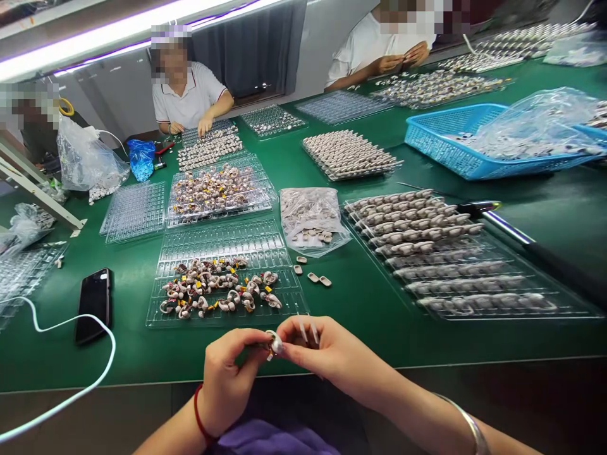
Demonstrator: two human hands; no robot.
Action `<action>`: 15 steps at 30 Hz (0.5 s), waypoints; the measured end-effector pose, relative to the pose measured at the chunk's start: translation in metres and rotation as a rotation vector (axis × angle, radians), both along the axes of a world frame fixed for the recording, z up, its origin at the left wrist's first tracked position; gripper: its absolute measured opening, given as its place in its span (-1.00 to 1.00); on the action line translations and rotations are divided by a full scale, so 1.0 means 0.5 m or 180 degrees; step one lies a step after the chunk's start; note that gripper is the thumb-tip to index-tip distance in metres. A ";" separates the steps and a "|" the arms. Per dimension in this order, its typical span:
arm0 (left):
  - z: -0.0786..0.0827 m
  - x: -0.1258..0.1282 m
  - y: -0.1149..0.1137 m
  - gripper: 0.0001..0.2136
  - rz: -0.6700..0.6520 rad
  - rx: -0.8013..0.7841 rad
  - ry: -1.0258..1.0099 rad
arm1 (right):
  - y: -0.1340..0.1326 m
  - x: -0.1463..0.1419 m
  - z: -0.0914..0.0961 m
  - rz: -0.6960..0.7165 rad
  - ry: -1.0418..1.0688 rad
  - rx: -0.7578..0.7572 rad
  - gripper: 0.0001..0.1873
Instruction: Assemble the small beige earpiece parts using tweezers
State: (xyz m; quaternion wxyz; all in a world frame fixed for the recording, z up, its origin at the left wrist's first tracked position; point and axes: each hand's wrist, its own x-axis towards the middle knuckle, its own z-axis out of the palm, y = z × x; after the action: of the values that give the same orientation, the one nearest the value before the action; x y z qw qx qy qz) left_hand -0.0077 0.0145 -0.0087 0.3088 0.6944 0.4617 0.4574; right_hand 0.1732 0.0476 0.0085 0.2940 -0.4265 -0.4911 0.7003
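Just past the table's front edge, my left hand pinches a small beige earbud with a golden tab hanging from its underside. My right hand grips the same piece from the other side with thumb and index finger, and its other fingers curl behind. Fingertips cover part of the earbud. Beyond my hands, a clear plastic tray bears a loose heap of similar earbuds with golden tabs. Several small beige oval shells lie to its right, beside a clear bag of such shells.
Right: a clear tray with rows of beige pieces and a black-handled tool. Behind stands a blue basket. Left: a phone and white cable. Two co-workers sit across the green table.
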 end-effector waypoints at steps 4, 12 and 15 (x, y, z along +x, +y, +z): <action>-0.002 -0.003 -0.001 -0.84 0.0086 -0.0153 -0.0012 | -0.002 -0.005 -0.003 0.0124 -0.0095 0.0294 -0.59; 0.007 -0.008 -0.004 -0.81 -0.0015 0.0264 0.0406 | 0.003 -0.009 -0.001 0.0296 -0.0117 0.0187 -0.58; 0.004 -0.008 -0.002 -0.82 0.0053 0.0168 0.0329 | 0.001 -0.011 -0.005 0.0249 -0.0101 0.0320 -0.57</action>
State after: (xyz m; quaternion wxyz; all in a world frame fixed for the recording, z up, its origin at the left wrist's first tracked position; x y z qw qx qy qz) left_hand -0.0120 0.0134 -0.0068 0.2623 0.7212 0.4706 0.4355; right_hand 0.1679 0.0484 0.0059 0.2797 -0.4028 -0.5466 0.6788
